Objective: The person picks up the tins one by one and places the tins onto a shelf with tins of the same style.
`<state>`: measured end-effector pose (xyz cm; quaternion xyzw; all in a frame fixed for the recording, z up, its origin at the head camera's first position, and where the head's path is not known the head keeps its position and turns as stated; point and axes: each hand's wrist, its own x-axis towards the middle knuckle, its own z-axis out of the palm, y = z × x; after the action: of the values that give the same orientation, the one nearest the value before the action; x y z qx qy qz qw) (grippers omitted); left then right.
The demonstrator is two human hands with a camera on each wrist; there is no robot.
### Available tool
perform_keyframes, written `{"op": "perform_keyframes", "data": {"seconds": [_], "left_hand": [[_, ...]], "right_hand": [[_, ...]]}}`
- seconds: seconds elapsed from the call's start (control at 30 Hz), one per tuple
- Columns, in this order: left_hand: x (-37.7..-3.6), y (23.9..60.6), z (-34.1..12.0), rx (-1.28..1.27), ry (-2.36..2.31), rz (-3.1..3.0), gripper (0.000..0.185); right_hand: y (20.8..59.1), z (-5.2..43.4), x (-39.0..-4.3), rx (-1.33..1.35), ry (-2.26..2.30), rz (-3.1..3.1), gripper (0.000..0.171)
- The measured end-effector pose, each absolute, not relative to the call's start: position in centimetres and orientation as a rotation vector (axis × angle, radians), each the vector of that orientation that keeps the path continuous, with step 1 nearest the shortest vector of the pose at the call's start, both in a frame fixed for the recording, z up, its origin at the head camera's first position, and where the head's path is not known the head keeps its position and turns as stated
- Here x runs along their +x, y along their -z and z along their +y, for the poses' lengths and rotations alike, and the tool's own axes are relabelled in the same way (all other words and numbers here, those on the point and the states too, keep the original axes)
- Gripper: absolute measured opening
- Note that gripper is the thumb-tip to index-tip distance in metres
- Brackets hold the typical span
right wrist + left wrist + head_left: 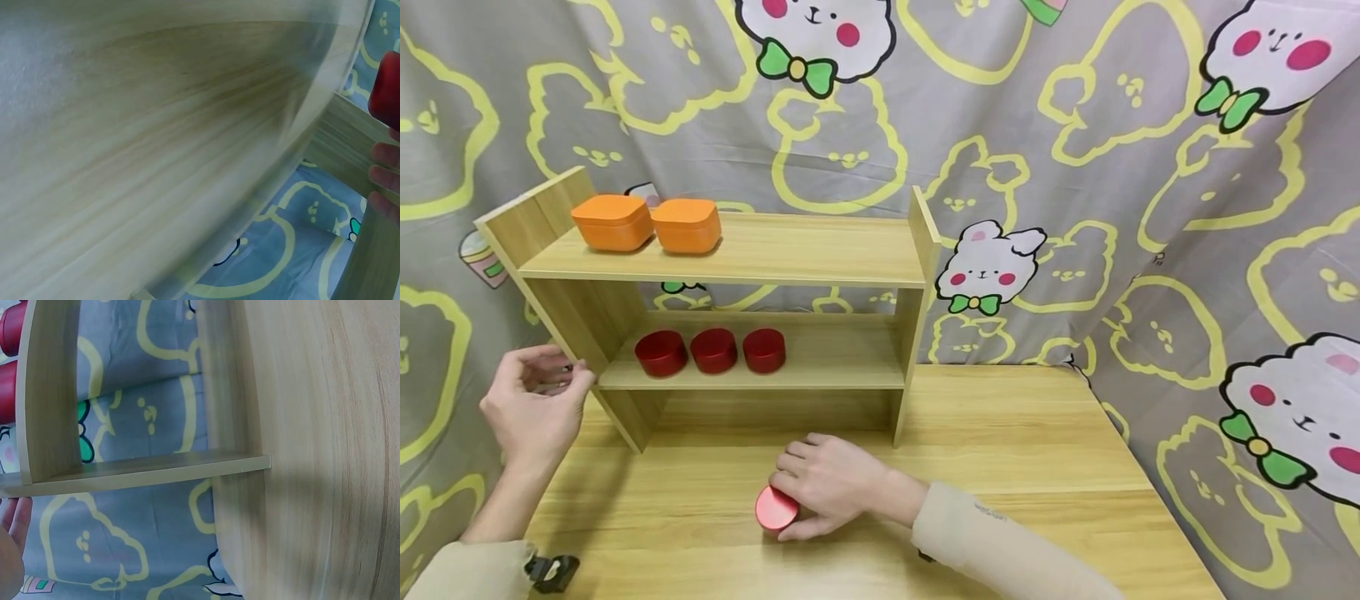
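Observation:
My right hand (pixel 831 483) grips a small red round tin (pixel 777 508) between thumb and fingers, over the table in front of the shelf. The red tin (pixel 386 90) shows at the right edge of the right wrist view, beside the fingertips. My left hand (pixel 538 404) is at the left side panel of the wooden shelf (pixel 827 250); in the left wrist view its fairly straight fingers (pixel 20 522) touch the panel's outer face. On the middle board stand three red round tins (pixel 661 353) in a row. Two orange boxes (pixel 613 222) sit side by side on the top board, at its left.
The shelf stands at the back left of the wooden table (pixel 1015 467), whose right edge runs along a patterned curtain (pixel 1075 183). That curtain hangs behind and on both sides. Middle board space (pixel 842 354) lies right of the red tins.

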<state>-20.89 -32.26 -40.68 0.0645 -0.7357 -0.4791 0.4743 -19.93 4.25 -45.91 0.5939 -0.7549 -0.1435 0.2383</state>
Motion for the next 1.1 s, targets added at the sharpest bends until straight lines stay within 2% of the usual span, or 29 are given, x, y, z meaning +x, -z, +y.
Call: {"op": "perform_keyframes", "data": {"seconds": [0.43, 1.1], "left_hand": [[-20.8, 40.3, -32.0, 0.154, 1.164, -1.801, 0.028], [-21.0, 40.4, -32.1, 0.205, 1.16, -1.809, 0.03]], "right_hand": [[43.9, 5.3, -19.4, 1.567, 0.36, -2.06, 0.063], [38.4, 5.8, -21.1, 1.468, 0.234, -2.057, 0.062]]}}
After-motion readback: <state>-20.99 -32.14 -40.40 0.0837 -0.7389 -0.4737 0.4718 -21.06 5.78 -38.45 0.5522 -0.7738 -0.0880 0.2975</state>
